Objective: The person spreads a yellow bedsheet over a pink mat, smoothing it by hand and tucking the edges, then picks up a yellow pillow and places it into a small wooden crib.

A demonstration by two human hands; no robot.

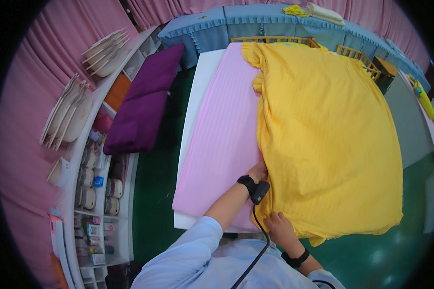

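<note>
Pink-sheeted bed (222,139): both hands (left hand (258,172), right hand (279,225)) grip yellow quilt (323,130).

Your yellow duvet cover (328,139) is matt woven cloth w/ a faint self-stripe, soft and creased, esp. near its edge by your left hand (258,172) and right hand (279,226). Pink sheet (224,139) under it: smooth cloth, same fine stripe, slight sheen. Purple cushions (144,103) look plush, velvety, matt. Floor (152,192) is hard green, glossy w/ reflections. Crib rails (275,40) are pale wood. Your sleeve (188,255) is smooth light-blue fabric.
</note>
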